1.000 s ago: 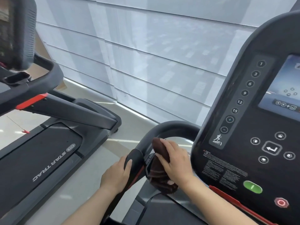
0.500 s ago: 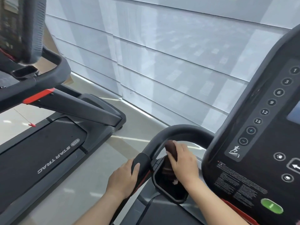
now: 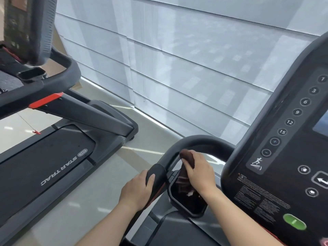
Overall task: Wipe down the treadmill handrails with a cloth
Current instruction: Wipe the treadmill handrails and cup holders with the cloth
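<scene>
A black curved handrail (image 3: 200, 142) loops out from the left side of the treadmill console (image 3: 276, 157). My left hand (image 3: 136, 190) grips the handrail's lower padded end. My right hand (image 3: 198, 173) is closed on a dark brown cloth (image 3: 185, 157), pressing it against the inner side of the rail. The cloth's tail hangs down into the black cup holder (image 3: 188, 209) below the hand.
A second treadmill (image 3: 53, 157) marked STAR TRAC stands to the left, its handrail and console overhanging the upper left. Pale floor (image 3: 85, 201) runs between the machines. Shaded windows (image 3: 177, 68) fill the wall ahead. A green button (image 3: 294, 221) sits low on the console.
My right hand has moved the cloth up along the inside of the rail, and its tail now trails into the cup holder. My left hand keeps its grip. The view has shifted left.
</scene>
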Demonstrator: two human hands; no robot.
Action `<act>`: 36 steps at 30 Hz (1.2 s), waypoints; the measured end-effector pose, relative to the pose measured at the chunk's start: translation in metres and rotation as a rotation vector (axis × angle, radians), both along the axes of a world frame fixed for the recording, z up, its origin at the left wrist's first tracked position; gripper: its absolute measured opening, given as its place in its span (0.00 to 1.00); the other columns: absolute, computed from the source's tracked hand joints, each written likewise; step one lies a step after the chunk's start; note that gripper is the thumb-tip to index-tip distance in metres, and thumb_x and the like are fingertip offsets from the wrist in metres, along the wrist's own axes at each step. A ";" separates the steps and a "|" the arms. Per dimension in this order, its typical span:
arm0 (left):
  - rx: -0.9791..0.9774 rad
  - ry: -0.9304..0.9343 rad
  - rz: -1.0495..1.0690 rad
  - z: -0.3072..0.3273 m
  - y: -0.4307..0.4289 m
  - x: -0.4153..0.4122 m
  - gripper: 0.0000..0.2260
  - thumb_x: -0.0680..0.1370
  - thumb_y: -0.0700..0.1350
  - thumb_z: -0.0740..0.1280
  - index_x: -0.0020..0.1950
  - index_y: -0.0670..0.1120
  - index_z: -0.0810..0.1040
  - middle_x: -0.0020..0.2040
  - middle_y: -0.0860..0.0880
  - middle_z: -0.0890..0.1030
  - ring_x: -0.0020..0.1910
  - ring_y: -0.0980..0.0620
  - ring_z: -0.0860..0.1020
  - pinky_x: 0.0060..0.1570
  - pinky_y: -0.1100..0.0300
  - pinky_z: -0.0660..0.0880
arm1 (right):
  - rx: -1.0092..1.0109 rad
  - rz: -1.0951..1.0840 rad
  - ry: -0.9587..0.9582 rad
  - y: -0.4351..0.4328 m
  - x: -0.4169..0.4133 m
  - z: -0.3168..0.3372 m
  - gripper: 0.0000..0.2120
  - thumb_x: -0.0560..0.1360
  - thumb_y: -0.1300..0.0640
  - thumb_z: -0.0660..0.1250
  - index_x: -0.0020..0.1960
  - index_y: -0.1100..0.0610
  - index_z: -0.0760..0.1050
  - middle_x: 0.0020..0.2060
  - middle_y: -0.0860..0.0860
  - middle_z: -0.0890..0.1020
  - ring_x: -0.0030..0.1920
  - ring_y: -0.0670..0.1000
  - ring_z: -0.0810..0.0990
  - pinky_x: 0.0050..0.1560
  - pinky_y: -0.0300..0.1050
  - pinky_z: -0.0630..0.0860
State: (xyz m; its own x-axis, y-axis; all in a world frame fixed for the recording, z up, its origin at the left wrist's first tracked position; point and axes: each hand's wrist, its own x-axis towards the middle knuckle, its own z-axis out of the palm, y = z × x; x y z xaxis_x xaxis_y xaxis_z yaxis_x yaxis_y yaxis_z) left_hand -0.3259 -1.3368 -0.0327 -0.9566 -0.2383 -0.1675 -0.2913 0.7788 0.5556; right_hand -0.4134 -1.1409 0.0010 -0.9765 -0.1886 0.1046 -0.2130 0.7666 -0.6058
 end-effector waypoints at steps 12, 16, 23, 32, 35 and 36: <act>0.067 -0.004 0.052 0.000 -0.001 0.002 0.18 0.80 0.57 0.47 0.58 0.53 0.73 0.53 0.50 0.81 0.49 0.46 0.77 0.47 0.53 0.72 | -0.146 0.140 -0.005 -0.014 0.065 0.000 0.16 0.76 0.47 0.64 0.63 0.48 0.71 0.56 0.42 0.76 0.57 0.45 0.74 0.58 0.42 0.70; 0.058 -0.002 0.048 -0.001 -0.002 0.000 0.18 0.80 0.57 0.47 0.57 0.53 0.73 0.52 0.50 0.81 0.48 0.45 0.77 0.45 0.53 0.71 | -0.074 0.209 -0.006 0.001 0.076 -0.001 0.17 0.76 0.46 0.63 0.64 0.47 0.70 0.59 0.42 0.75 0.58 0.45 0.74 0.59 0.43 0.70; 0.043 -0.002 0.051 -0.001 -0.002 -0.001 0.16 0.79 0.57 0.46 0.51 0.54 0.72 0.47 0.51 0.81 0.43 0.48 0.75 0.43 0.53 0.71 | 0.073 0.052 0.165 0.006 0.017 0.027 0.20 0.77 0.48 0.63 0.66 0.52 0.69 0.61 0.49 0.76 0.56 0.54 0.75 0.55 0.54 0.73; 0.077 -0.043 0.036 0.002 -0.003 0.001 0.18 0.80 0.57 0.47 0.57 0.53 0.73 0.53 0.51 0.80 0.49 0.48 0.76 0.48 0.53 0.72 | 0.263 0.078 0.003 0.020 0.026 0.011 0.21 0.78 0.45 0.60 0.69 0.49 0.65 0.64 0.47 0.72 0.59 0.53 0.74 0.56 0.53 0.71; 0.103 -0.086 0.017 0.005 -0.009 0.014 0.20 0.80 0.58 0.49 0.63 0.51 0.71 0.58 0.51 0.79 0.55 0.49 0.75 0.50 0.55 0.70 | 0.126 0.163 0.060 0.014 0.026 0.027 0.20 0.77 0.46 0.62 0.67 0.49 0.68 0.62 0.47 0.75 0.58 0.52 0.75 0.56 0.52 0.73; 0.102 -0.097 0.009 0.006 -0.013 0.023 0.20 0.79 0.59 0.49 0.63 0.51 0.70 0.58 0.51 0.79 0.55 0.50 0.75 0.50 0.56 0.70 | 0.087 0.200 0.073 0.006 0.027 0.032 0.20 0.77 0.46 0.62 0.67 0.49 0.68 0.62 0.47 0.75 0.58 0.52 0.75 0.57 0.52 0.73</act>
